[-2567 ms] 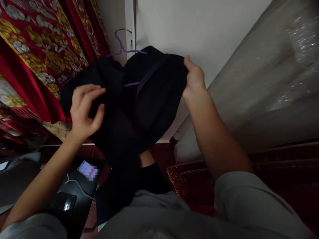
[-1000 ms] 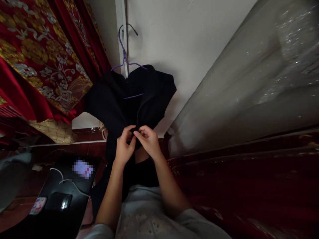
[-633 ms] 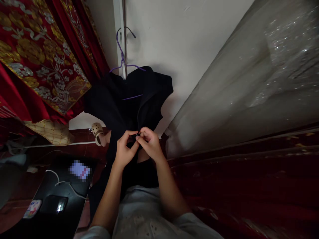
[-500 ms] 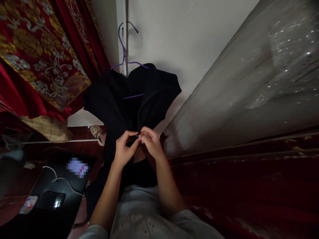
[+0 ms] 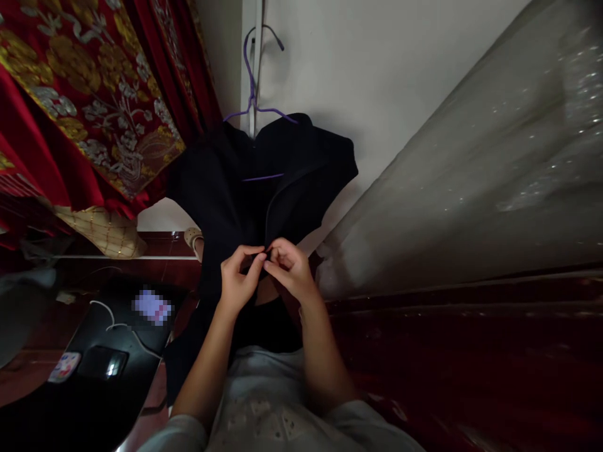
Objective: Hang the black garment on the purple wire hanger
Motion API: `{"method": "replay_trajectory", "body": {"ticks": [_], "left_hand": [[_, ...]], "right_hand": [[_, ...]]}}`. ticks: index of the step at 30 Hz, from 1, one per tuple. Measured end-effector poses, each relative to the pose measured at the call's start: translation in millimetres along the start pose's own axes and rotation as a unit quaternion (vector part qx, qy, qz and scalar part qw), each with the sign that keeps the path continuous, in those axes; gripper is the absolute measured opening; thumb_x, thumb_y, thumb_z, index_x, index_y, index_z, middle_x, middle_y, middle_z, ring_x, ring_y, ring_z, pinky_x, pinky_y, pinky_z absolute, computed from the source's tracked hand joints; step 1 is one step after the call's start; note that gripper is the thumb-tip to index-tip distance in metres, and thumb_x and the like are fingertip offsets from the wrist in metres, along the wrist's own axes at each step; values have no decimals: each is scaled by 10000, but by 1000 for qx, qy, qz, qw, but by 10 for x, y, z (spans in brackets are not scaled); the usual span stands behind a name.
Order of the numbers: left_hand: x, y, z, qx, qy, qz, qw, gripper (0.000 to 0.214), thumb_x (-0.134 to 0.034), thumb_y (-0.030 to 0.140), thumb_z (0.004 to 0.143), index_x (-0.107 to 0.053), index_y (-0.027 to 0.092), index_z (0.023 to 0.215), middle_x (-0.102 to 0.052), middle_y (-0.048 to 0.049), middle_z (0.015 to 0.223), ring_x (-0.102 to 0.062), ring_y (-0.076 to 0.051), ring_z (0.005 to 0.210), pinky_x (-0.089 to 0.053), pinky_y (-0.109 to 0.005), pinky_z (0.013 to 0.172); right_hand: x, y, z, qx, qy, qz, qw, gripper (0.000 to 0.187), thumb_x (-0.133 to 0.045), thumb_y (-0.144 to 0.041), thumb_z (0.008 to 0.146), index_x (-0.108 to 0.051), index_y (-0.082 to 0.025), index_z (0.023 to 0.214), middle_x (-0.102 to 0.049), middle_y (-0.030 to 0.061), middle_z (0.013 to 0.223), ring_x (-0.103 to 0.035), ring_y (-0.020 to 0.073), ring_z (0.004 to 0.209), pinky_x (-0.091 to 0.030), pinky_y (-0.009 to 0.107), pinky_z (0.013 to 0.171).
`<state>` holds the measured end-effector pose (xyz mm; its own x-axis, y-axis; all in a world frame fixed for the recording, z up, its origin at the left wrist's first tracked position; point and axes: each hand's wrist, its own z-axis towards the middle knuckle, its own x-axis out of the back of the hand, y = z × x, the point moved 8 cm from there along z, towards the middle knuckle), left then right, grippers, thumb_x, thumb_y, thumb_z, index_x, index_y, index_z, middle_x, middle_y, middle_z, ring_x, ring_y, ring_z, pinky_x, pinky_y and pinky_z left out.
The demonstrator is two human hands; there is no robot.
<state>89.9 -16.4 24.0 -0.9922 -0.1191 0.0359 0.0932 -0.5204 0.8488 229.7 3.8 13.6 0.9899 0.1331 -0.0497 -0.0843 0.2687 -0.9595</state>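
A black garment (image 5: 235, 188) hangs on a purple hanger (image 5: 252, 94) against the white wall. My left hand (image 5: 238, 282) and my right hand (image 5: 289, 270) meet at the garment's front opening, low down. Both pinch the black fabric edges together, fingertips touching. What sits between the fingertips is too small to make out, perhaps a fastener. The lower part of the garment drops behind my forearms.
Red and gold patterned cloth (image 5: 85, 94) hangs at the left. A silvery sheer fabric (image 5: 471, 188) slopes down the right side. A dark table (image 5: 70, 389) at lower left carries a lit phone (image 5: 151, 306), a white cable and a mouse (image 5: 101, 364). A sandal (image 5: 193, 237) lies on the floor.
Earlier my hands held the garment spread wide at its shoulders. They have come down and together at its front opening, and stay pinched there; the view has shifted slightly.
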Motion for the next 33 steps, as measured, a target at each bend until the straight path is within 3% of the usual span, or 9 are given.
{"method": "replay_trajectory", "body": {"ticks": [3,8,17,22,28,31,33], "left_hand": [[25,26,-11,-13,11,-24,1000,181,-706,309,978,-737,184,1104,-760,-84,1022,-748,-182,921,-608,-250,756],[31,49,2,-23,31,-25,999,160,-713,328,971,-732,181,1033,-751,-74,962,-742,-175,884,-613,-247,734],[-4,108,17,-16,29,2,999,148,-678,290,1006,-759,170,1033,-767,-54,912,-734,-144,806,-574,-218,725],[-3,86,1,-5,-13,-6,1000,185,-638,274,1029,-753,180,1139,-776,-71,1044,-751,-167,946,-588,-246,847],[-13,87,10,-2,-31,0,1000,238,-604,286,1044,-711,181,1229,-737,-69,1008,-691,-136,813,-553,-229,739],[-24,145,13,-17,-37,45,998,356,-581,259,1046,-623,210,1396,-636,-7,830,-575,-108,668,-501,-216,649],[-34,175,6,-23,-44,67,997,441,-577,239,1040,-543,224,1480,-560,26,760,-532,-108,637,-503,-222,650]], "right_hand": [[23,-41,-28,22,27,-33,999,196,-750,-307,821,-712,-225,995,-530,-34,678,-473,117,601,-385,272,584],[47,-33,-45,34,64,-43,996,173,-734,-356,847,-745,-239,974,-525,-25,650,-459,133,596,-403,295,594],[10,-103,-56,37,15,-22,999,218,-758,-320,851,-639,-228,1009,-458,-66,619,-416,104,547,-360,261,549],[23,-74,-51,71,52,-50,995,179,-736,-325,881,-656,-208,989,-451,-69,622,-433,92,551,-361,241,543],[41,-82,-74,107,76,-99,986,144,-715,-316,902,-683,-207,989,-491,-60,632,-456,94,548,-385,245,540],[69,-134,-101,128,113,-91,981,219,-729,-309,897,-625,-224,1070,-507,-63,656,-488,105,567,-413,250,554],[82,-170,-116,137,134,-83,978,195,-730,-307,897,-598,-225,1016,-518,-59,669,-501,105,575,-422,246,556]]}}
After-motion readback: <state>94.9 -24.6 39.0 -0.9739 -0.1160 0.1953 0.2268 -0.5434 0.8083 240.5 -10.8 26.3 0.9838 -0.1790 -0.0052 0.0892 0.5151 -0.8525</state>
